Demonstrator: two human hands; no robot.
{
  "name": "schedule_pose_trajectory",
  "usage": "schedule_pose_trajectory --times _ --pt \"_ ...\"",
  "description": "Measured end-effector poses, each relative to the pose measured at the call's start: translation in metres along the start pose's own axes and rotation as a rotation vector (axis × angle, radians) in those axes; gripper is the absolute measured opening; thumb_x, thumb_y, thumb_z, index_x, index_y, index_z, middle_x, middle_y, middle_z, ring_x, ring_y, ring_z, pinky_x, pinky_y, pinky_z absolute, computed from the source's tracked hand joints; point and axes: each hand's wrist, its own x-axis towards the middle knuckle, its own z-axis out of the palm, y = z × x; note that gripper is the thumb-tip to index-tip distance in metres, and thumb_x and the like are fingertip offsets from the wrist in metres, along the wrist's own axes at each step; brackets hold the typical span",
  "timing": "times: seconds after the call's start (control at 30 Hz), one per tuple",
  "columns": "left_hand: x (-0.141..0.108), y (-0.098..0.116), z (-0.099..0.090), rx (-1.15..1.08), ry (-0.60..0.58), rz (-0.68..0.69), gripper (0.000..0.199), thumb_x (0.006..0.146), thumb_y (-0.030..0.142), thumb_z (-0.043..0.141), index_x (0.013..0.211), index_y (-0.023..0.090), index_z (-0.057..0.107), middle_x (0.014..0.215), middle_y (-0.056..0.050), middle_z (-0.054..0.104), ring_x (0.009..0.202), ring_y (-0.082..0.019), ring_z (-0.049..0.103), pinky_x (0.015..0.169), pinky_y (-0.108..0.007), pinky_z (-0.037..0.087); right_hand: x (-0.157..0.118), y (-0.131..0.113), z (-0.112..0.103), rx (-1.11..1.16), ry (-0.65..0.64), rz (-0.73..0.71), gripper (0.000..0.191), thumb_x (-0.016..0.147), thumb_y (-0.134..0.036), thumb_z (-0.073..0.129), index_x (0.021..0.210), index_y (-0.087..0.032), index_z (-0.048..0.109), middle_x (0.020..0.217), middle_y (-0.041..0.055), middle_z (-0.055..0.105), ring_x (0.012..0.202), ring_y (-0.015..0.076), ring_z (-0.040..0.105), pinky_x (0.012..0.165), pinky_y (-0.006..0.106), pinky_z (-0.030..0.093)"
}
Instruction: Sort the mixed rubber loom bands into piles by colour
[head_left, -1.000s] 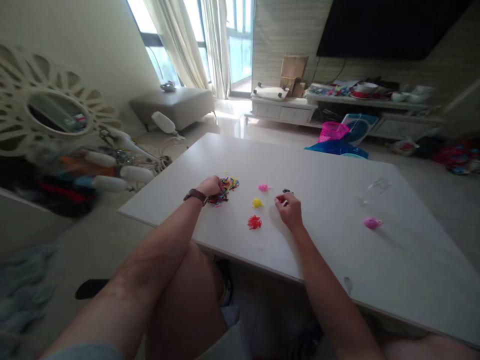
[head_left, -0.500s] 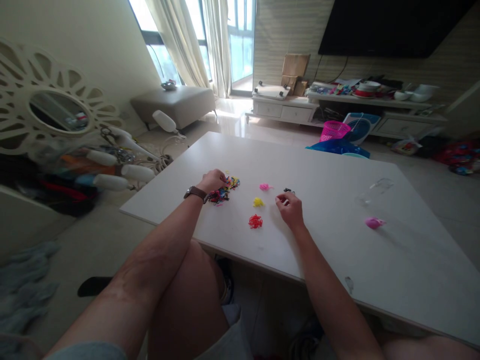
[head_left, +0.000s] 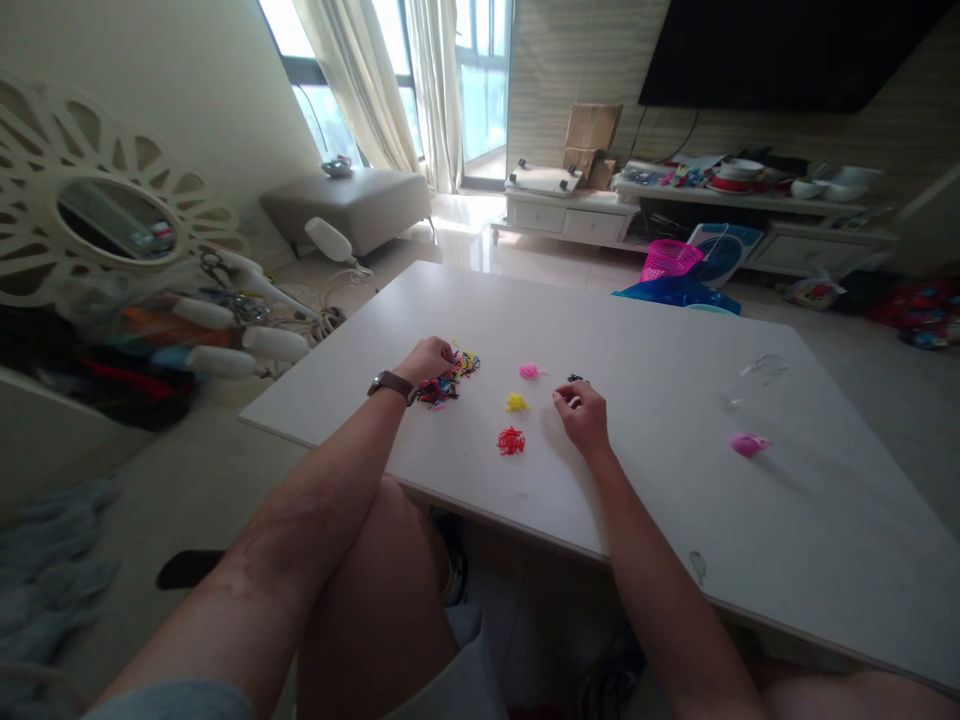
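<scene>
On the white table (head_left: 645, 350) lies a mixed pile of small coloured bands (head_left: 441, 390). My left hand (head_left: 429, 358) reaches onto its far side, fingers pinched together; what they grip is too small to make out. To the right are a pink cluster (head_left: 529, 371), a yellow cluster (head_left: 516, 402) and a red cluster (head_left: 511, 441). My right hand (head_left: 581, 412) rests closed near a small black cluster (head_left: 578, 379), thumb and index finger together, and anything between them is too small to see.
A pink object (head_left: 748, 444) and a clear container (head_left: 761, 370) lie on the table's right side. A small transparent piece (head_left: 698, 567) is at the near edge. Beyond the table stands a pink basket (head_left: 670, 261); white lamp heads are at left.
</scene>
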Motion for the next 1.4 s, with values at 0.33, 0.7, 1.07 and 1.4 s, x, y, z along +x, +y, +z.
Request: schedule_pose_trajectory --times 0.33,0.7,1.07,1.4 --pt "-0.005 0.004 0.007 -0.629 -0.191 -0.075 0.033 0.059 0.026 0.092 0.07 0.015 0.063 0.071 -0.007 0.074 0.076 -0.02 0.073 0.075 -0.029 0.056 0.0 -0.002 0.001 -0.01 -0.021 -0.005 0.014 0.084 -0.03 0.06 0.075 -0.021 0.066 0.076 0.0028 0.068 0.068 0.0176 0.062 0.06 0.03 0.048" --pt "-0.011 0.047 0.056 -0.864 -0.452 0.092 0.043 0.059 0.031 0.097 0.081 0.01 0.067 0.088 -0.015 0.078 0.089 -0.022 0.076 0.091 -0.036 0.056 -0.005 -0.007 0.007 0.045 -0.166 -0.062 0.017 0.088 -0.037 0.068 0.082 -0.022 0.074 0.08 0.0037 0.071 0.07 0.0177 0.063 0.06 0.03 0.049" --pt "-0.011 0.075 0.092 -0.824 -0.557 0.213 0.023 0.068 0.017 0.088 0.08 0.01 0.069 0.073 -0.006 0.073 0.071 -0.014 0.07 0.076 -0.029 0.056 -0.007 -0.012 0.006 0.075 -0.158 -0.095 0.019 0.089 -0.042 0.072 0.086 -0.023 0.077 0.081 0.0035 0.072 0.071 0.0175 0.061 0.06 0.031 0.048" --pt "-0.017 0.084 0.092 -0.837 -0.564 0.22 0.02 0.068 0.011 0.085 0.079 0.01 0.068 0.072 -0.006 0.072 0.07 -0.014 0.07 0.073 -0.028 0.056 -0.008 -0.017 0.008 0.042 -0.112 -0.069 0.025 0.092 -0.041 0.065 0.076 -0.022 0.07 0.076 0.0029 0.067 0.066 0.0162 0.059 0.057 0.03 0.045"
